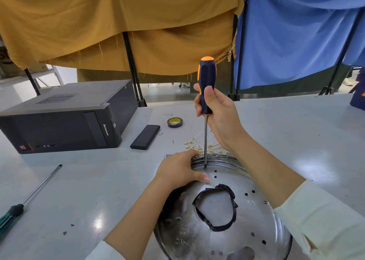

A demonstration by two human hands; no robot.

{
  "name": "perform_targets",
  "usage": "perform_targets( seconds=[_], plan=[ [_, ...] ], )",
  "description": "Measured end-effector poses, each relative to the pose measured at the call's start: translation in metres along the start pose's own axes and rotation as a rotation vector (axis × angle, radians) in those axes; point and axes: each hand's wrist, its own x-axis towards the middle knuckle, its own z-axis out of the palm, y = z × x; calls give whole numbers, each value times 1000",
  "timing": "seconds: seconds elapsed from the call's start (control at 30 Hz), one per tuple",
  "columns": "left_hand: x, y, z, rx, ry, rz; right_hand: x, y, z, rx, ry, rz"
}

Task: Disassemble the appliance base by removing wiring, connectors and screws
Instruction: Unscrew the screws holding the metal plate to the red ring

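The round metal appliance base [223, 216] lies flat on the table [98, 190] nearest the viewer. The left hand [177, 170] rests on the base's far-left rim, fingers curled over the edge. Just beyond, the screwdriver [206, 93] stands upright, tip down on the base; the right hand [215, 111] grips its handle. Wires [199, 145] lie behind the base.
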Motion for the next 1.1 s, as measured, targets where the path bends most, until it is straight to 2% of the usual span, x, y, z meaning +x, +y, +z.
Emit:
perform_targets(
  seconds=[0.07,0.27,0.47,0.83,1.1],
  plan=[
    [-1,0,0,3,-6,-1,1,-2,1,21,-23,14],
    [-1,0,-1,8,-11,-7,-3,1,1,-5,62,-35],
    [-2,0,0,8,-8,-4,-1,-1,1,48,16,55],
    [-2,1,-1,20,-10,2,-2,-3,2,-16,5,20],
    [-1,0,-1,9,-6,-6,3,-7,5,170,7,104]
  ],
)
